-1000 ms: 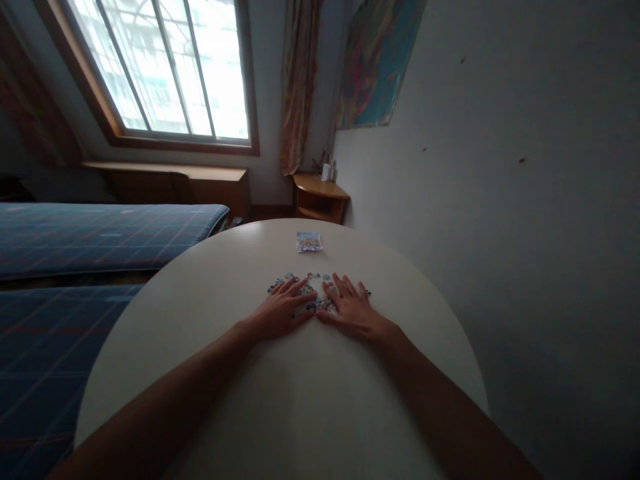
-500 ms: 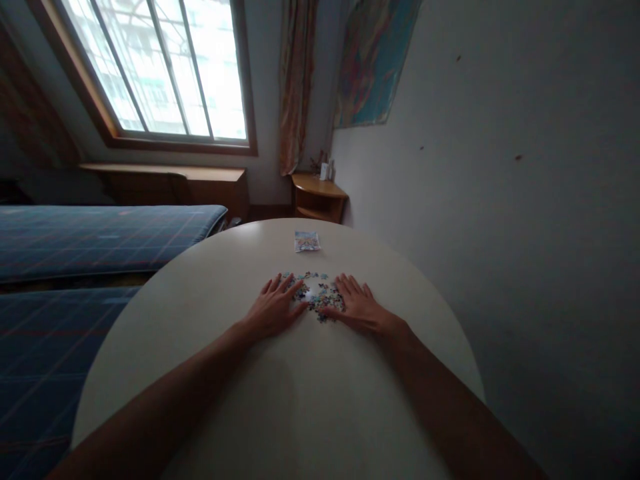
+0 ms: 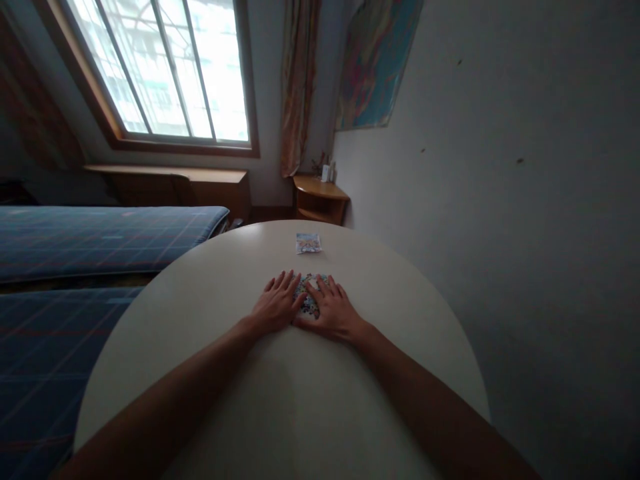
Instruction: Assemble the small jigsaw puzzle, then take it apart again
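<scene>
A heap of small jigsaw puzzle pieces [image 3: 310, 306] lies on the pale table, partly covered by my hands. My left hand [image 3: 278, 301] rests palm down at the heap's left side, fingers stretched forward and apart. From the right, my right hand [image 3: 331, 308] lies flat over part of the pieces with its fingers spread. Its thumb reaches across the near side of the heap, close to the left hand. Neither hand grips anything. Beyond the heap, a small picture sheet or packet [image 3: 309, 243] lies flat on the table.
The round pale table [image 3: 210, 373] stands beside a white wall [image 3: 500, 233] on the right. Blue plaid mattresses [image 3: 110, 233] are at the left. A wooden corner shelf [image 3: 320, 189] holding small items stands behind the table, near a curtain [image 3: 300, 93] and window [image 3: 175, 67].
My right hand has slid left over the pieces, drawing them closer together. The gap between my hands has narrowed. My left hand has hardly moved.
</scene>
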{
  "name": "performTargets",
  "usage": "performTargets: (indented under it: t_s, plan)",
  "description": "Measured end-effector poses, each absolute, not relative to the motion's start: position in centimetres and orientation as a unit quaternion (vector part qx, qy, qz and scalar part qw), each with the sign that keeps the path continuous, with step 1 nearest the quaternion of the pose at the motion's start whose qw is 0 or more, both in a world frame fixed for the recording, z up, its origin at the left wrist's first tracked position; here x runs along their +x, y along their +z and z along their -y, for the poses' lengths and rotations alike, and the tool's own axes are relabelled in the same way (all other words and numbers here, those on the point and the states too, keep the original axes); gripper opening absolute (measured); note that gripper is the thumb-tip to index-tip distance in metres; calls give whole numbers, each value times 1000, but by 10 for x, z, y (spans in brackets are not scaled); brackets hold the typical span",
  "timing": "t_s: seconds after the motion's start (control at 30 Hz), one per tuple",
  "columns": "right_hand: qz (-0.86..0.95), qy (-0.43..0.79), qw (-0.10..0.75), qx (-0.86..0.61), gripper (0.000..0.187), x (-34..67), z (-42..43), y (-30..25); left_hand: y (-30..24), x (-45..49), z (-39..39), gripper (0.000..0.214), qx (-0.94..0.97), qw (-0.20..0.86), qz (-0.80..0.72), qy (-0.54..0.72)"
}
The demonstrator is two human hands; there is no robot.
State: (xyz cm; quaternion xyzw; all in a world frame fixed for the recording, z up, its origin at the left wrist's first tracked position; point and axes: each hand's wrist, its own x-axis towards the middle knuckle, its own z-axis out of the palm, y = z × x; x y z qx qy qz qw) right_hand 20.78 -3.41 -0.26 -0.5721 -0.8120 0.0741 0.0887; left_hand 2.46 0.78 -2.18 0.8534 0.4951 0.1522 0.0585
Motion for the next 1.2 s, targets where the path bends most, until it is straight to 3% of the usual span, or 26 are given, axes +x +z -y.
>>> performTargets:
  t_s: [0.63,0.9,1.2]
  plan:
    - [829,56,66,-553,98,208,-55,-1,-28,33,-97,48,850,66,-488,186]
    - [817,32,178,-547,79,214,-57,-4,-23,30,-90,48,850,62,-490,184]
    - [804,36,190,-562,69,234,-36,-12,-19,31,-78,53,853,46,-493,166]
